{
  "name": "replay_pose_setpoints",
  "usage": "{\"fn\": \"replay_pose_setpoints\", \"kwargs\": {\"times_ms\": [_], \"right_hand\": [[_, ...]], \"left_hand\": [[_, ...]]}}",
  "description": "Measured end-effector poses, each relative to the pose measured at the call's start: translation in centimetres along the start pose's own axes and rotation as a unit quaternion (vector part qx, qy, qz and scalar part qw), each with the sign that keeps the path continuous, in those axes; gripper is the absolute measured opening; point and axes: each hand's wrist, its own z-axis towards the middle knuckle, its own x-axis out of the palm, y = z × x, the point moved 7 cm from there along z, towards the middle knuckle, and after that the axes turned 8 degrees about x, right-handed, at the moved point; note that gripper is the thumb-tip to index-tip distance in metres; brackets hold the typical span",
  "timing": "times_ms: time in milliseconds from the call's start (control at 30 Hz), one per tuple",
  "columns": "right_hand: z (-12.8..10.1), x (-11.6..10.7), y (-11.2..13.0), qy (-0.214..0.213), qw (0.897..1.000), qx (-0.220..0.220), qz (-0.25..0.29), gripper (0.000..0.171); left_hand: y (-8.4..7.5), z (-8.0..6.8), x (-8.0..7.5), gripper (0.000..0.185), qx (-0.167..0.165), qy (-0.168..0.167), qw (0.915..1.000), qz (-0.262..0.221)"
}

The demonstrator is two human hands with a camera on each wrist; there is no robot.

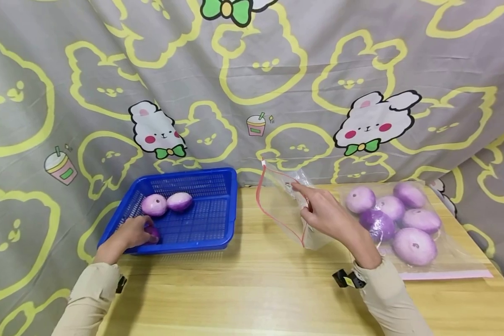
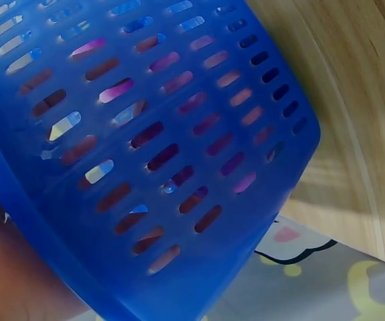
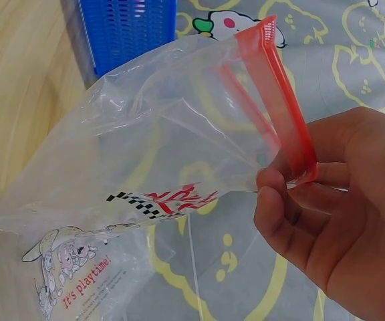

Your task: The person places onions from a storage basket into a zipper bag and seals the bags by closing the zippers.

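Observation:
My left hand reaches into the near left corner of a blue basket and curls round a purple ball, mostly hidden under the fingers. Two more pale purple balls lie further back in the basket. The left wrist view shows only the slotted wall of the basket. My right hand pinches the red zip edge of a clear plastic bag and holds it upright with its mouth open. In the right wrist view my fingers pinch the red strip of the bag.
A second clear bag filled with several purple balls lies on the wooden table at the right. A grey cartoon-rabbit curtain hangs behind and to the sides.

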Motion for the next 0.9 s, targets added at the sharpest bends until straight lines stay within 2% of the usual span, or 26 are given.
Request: {"fn": "replay_pose_setpoints", "kwargs": {"times_ms": [333, 500, 900], "right_hand": [[-0.04, 0.08, 0.08, 0.003, 1.0, 0.003, -0.001, 0.071], [-0.03, 0.12, 0.05, 0.0, 1.0, 0.003, -0.006, 0.07], [-0.04, -0.11, 0.03, -0.019, 1.0, -0.008, -0.023, 0.068]], "left_hand": [[0.24, -0.23, 0.23, 0.039, 0.008, -0.018, 0.9998, -0.003], [-0.09, -0.2, 0.18, 0.034, 0.017, -0.037, 0.9992, -0.004], [-0.48, -0.27, -0.54, 0.045, 0.022, -0.082, 0.9963, 0.008]]}}
